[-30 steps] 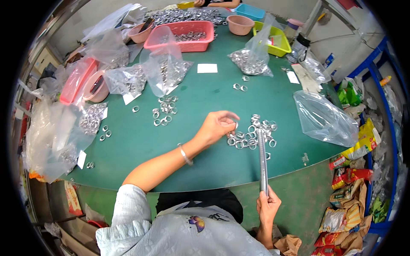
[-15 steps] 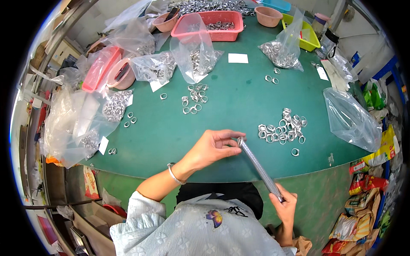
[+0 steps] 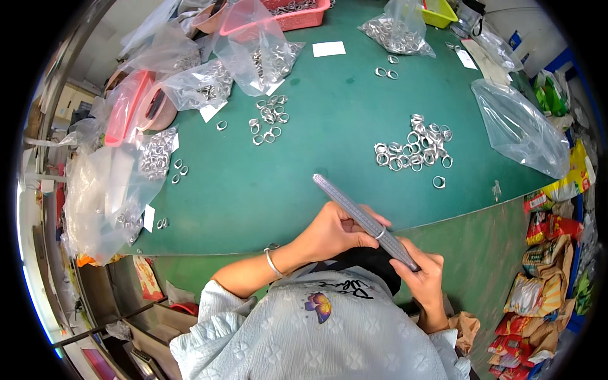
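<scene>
My right hand (image 3: 423,273) grips the thick end of a grey tapered ring mandrel (image 3: 345,201), which slants up to the left over the table's front edge. A silver ring (image 3: 380,234) sits around the mandrel towards that thick end. Fingers and thumb of my left hand (image 3: 330,229) are closed about the mandrel at the ring, pinching it. Beyond my hands, to the right, lies a pile of silver rings (image 3: 415,147), with a single ring (image 3: 439,182) just in front of it. A smaller ring group (image 3: 271,117) lies farther left.
Clear bags of rings (image 3: 269,63) stand along the back and left of the green table (image 3: 316,145), with white paper slips beside them. A pink basket (image 3: 304,20) is at the back. An empty plastic bag (image 3: 516,130) lies at the right edge.
The ring has gone from the mandrel's thin tip down towards its thick end, my left hand moving with it. The mandrel's tip has swung left, and the view has shifted.
</scene>
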Demonstrator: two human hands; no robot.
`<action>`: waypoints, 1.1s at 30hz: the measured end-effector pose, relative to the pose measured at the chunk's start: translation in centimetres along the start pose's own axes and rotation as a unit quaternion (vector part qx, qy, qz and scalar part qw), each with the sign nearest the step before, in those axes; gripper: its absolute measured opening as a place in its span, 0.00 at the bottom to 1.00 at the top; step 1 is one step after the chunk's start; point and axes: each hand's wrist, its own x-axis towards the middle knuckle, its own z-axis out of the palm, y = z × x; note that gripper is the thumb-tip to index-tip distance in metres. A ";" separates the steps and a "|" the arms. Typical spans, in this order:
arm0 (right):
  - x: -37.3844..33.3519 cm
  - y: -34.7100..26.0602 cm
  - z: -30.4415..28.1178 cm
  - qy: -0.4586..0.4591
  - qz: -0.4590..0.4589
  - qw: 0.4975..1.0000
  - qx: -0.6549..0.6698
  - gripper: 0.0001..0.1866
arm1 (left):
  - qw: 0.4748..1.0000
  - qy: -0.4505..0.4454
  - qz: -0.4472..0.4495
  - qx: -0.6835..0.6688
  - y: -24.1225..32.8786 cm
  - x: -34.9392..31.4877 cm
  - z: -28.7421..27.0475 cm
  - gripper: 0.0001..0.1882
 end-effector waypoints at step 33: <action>0.7 0.0 1.4 0.023 0.044 0.999 -0.003 0.18 | 0.991 0.095 0.034 -0.091 -2.3 0.1 0.5 0.12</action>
